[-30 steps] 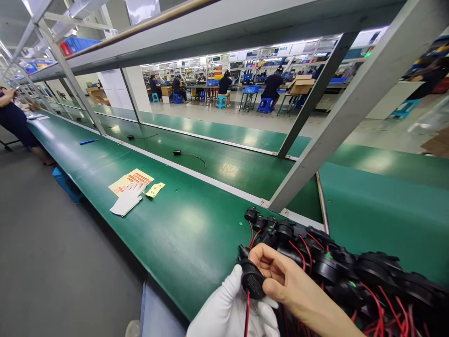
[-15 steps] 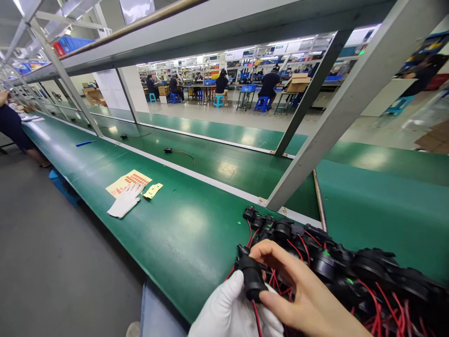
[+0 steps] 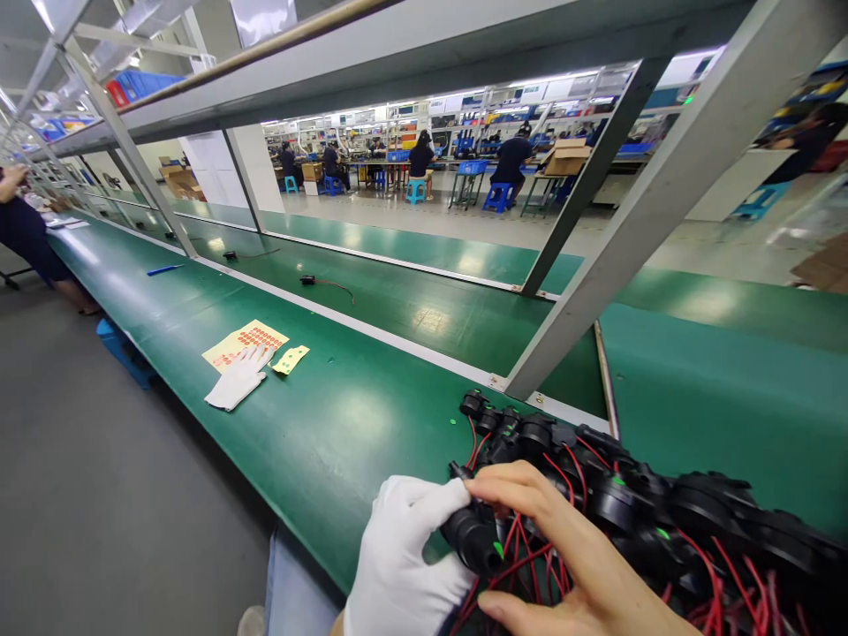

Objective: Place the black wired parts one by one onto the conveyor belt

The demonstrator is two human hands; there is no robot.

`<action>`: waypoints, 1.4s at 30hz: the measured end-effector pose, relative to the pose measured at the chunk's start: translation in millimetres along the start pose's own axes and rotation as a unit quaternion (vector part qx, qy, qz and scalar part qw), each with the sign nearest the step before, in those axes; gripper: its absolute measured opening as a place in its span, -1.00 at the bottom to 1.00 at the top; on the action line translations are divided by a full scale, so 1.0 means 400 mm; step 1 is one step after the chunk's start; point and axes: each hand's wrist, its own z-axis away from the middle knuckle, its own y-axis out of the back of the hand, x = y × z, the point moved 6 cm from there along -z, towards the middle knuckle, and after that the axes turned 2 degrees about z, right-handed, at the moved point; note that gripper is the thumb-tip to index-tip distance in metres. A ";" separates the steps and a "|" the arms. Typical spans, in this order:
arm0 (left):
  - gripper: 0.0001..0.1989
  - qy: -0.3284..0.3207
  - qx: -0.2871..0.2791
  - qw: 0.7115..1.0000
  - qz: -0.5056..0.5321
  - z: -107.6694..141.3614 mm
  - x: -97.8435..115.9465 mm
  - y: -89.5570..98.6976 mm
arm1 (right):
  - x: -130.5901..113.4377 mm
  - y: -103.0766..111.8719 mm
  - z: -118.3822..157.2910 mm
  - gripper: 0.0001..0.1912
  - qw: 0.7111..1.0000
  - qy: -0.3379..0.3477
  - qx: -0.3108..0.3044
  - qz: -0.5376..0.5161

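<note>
Two hands on one black socket, gloved left hand grasping it, bare right hand pinching it.

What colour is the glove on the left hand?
White. The left hand wears a plain white glove, seen in the head view, gripping a black part.

Factory hall, brightly lit overhead. Long green bench runs near to far left, beneath a grey steel frame. Grey floor at left. Blue stools at far benches.
</note>
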 end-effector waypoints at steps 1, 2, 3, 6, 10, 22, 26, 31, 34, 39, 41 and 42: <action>-0.60 -0.026 0.008 0.999 -0.019 0.003 0.002 0.001 | -0.003 -0.001 0.000 -0.31 1.000 0.006 0.000 -0.009; -0.57 -0.049 0.018 0.998 -0.036 0.007 0.004 0.002 | -0.004 -0.001 -0.001 -0.35 1.000 0.009 0.001 -0.020; -0.55 -0.067 0.030 0.996 -0.051 0.012 0.005 0.004 | -0.001 -0.001 -0.002 -0.40 0.999 0.004 0.002 -0.034; -0.47 -0.081 0.054 0.991 -0.093 0.028 0.002 0.008 | 0.034 0.002 -0.001 -0.58 0.992 -0.062 0.008 -0.108; -0.40 -0.065 0.047 0.986 -0.147 0.040 0.002 0.010 | 0.090 -0.018 0.009 -0.75 0.953 -0.174 -0.011 -0.248; -0.19 0.345 -0.136 0.728 0.577 0.060 -0.084 -0.166 | 0.111 -0.066 0.007 -0.42 0.877 -0.265 0.003 -0.401; -0.24 0.365 -0.147 0.612 0.686 0.070 -0.090 -0.206 | 0.118 -0.078 0.010 -0.45 0.874 -0.277 0.008 -0.399; -0.36 0.307 -0.173 0.734 0.580 0.046 -0.088 -0.166 | 0.094 -0.074 0.015 -0.63 0.913 -0.284 -0.037 -0.291; -0.44 0.180 -0.071 0.957 0.216 -0.024 -0.140 -0.061 | 0.050 0.034 -0.061 -0.78 0.978 -0.200 0.023 -0.047; -0.51 0.084 0.127 0.974 -0.167 -0.126 -0.267 0.073 | 0.008 0.243 -0.346 -0.69 0.920 -0.035 0.147 0.361; -0.57 0.051 0.135 0.963 -0.226 -0.138 -0.310 0.075 | 0.077 0.249 -0.469 -0.75 0.924 -0.042 0.095 0.368; -0.61 0.030 0.131 0.959 -0.250 -0.138 -0.324 0.069 | 0.122 0.236 -0.519 -0.78 0.929 -0.047 0.070 0.362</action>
